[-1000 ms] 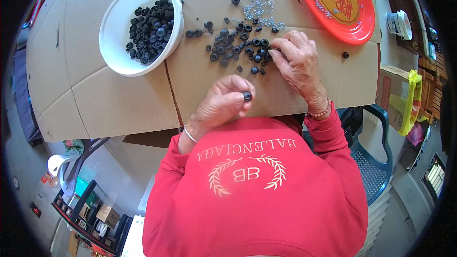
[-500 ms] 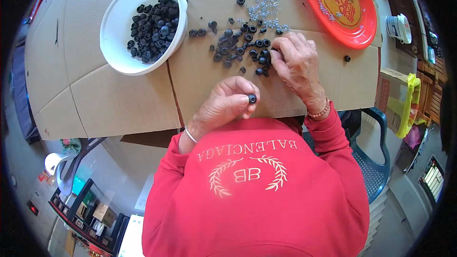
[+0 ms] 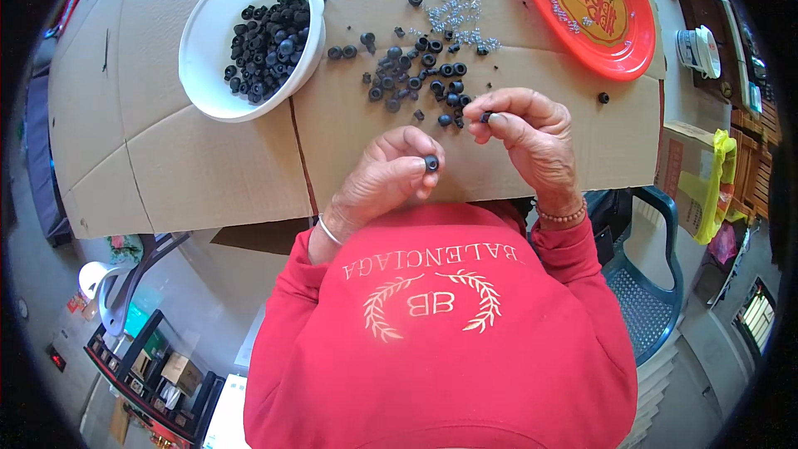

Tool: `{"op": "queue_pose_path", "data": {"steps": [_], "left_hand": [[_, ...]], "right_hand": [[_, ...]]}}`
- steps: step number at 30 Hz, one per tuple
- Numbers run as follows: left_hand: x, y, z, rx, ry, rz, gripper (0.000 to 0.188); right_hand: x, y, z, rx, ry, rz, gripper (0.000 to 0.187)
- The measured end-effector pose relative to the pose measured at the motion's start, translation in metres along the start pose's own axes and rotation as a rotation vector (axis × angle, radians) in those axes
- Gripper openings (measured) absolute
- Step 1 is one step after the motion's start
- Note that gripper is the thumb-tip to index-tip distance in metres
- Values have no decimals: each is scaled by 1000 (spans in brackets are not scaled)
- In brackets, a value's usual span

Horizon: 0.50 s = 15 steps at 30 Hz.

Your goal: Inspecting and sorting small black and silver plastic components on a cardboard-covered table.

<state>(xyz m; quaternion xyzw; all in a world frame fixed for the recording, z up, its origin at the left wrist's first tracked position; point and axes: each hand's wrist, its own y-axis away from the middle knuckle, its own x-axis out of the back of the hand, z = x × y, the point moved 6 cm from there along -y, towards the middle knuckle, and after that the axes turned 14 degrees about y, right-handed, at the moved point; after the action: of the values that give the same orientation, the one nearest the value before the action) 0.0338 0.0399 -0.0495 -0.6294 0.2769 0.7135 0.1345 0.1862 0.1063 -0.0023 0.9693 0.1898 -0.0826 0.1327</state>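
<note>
My left hand [image 3: 389, 176] pinches a small black rubber ring [image 3: 431, 163] between thumb and fingers, just above the cardboard sheet [image 3: 208, 166]. My right hand [image 3: 532, 137] is lifted off the sheet beside it, its fingertips closed on a tiny dark piece [image 3: 485, 117]. Past both hands lies a loose pile of black rings [image 3: 416, 75], and beyond that a scatter of small silvery parts [image 3: 461, 17].
A white bowl [image 3: 208, 50] full of black rings stands at the far left. A red plate [image 3: 619, 50] with silvery bits sits at the far right. One stray ring [image 3: 603, 98] lies near the plate. A teal plastic chair [image 3: 657, 283] stands to my right.
My right hand has come off the ring pile toward me with a small piece in its fingertips. The left hand keeps holding its ring in about the same place.
</note>
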Motion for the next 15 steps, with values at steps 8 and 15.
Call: {"op": "queue_pose_path", "data": {"steps": [8,15], "left_hand": [[-8,7,3,-111,12,84,16],[-26,4,-1,-86,44,65,15]], "right_hand": [[-3,21,6,3,112,41,15],[-25,37,-38,547,727,110,15]]}}
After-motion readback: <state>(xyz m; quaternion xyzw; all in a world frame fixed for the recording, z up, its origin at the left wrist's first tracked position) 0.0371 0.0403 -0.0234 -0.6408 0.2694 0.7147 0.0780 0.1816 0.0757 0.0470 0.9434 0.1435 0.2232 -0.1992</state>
